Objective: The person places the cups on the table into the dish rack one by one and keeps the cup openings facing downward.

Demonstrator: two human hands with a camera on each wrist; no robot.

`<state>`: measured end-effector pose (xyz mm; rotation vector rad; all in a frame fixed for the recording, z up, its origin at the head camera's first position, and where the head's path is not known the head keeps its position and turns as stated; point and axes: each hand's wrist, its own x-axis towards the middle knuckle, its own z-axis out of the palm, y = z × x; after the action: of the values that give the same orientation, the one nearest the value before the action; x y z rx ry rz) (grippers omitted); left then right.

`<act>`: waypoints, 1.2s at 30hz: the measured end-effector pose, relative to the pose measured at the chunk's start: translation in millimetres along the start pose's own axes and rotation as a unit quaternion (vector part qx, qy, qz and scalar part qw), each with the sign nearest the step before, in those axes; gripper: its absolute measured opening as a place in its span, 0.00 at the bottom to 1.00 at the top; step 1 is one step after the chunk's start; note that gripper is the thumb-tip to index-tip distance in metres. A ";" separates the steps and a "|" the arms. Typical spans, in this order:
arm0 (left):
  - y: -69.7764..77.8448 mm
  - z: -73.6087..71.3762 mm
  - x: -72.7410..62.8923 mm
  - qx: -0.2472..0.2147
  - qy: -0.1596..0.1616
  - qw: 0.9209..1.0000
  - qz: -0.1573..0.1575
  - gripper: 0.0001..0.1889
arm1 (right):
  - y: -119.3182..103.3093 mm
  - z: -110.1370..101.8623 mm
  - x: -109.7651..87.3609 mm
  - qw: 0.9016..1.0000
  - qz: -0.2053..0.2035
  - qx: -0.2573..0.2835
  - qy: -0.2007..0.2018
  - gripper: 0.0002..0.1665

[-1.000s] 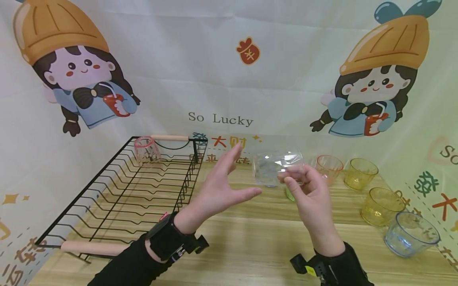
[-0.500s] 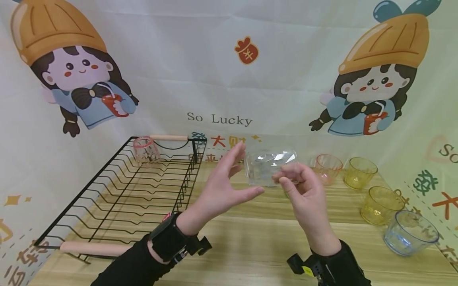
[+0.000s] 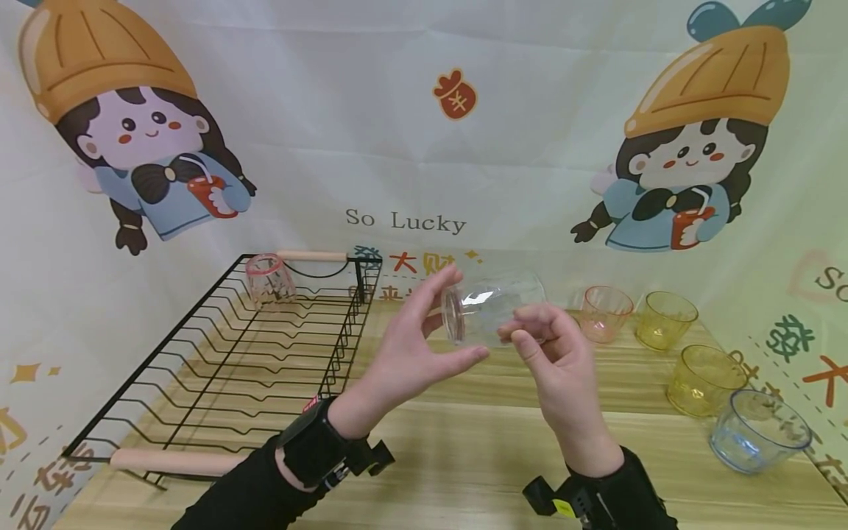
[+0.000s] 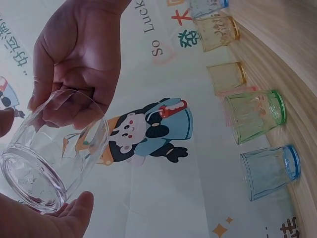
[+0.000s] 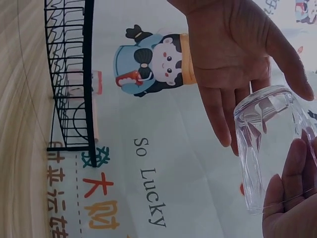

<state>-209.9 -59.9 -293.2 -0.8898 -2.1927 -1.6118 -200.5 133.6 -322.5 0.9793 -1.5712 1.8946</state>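
Glass (image 3: 480, 309) lies sideways in the air in my head view, right of the rack (image 3: 175, 461); my right hand (image 3: 563, 361) pinches its open end, maybe so it won't drop. Left wrist view: a green cup (image 4: 253, 118) stands on the worktop (image 4: 297, 54). Right wrist view: my left hand (image 5: 233, 62) is spread by the glass's bottom, perhaps to steady it.

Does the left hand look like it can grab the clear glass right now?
Probably yes: the left hand is open at the base of the clear glass, with nothing seen between them. The right hand pinches the other end, so the base looks free.
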 end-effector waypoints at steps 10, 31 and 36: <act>0.2 1.5 0.3 -0.053 0.005 0.999 -0.010 0.44 | 0.5 3.0 -1.9 0.999 0.010 0.031 0.004 0.12; -0.9 -0.9 1.7 -0.043 0.027 0.998 0.043 0.39 | -0.7 1.9 -1.6 0.999 0.019 0.040 -0.003 0.17; 0.9 -3.6 2.6 -0.047 0.024 0.998 0.042 0.38 | 1.1 -2.0 -1.5 0.999 0.021 0.037 -0.015 0.20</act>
<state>-211.9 -62.3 -289.9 -0.9454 -2.0346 -1.6900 -200.9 135.4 -324.6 1.0173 -1.5590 1.9893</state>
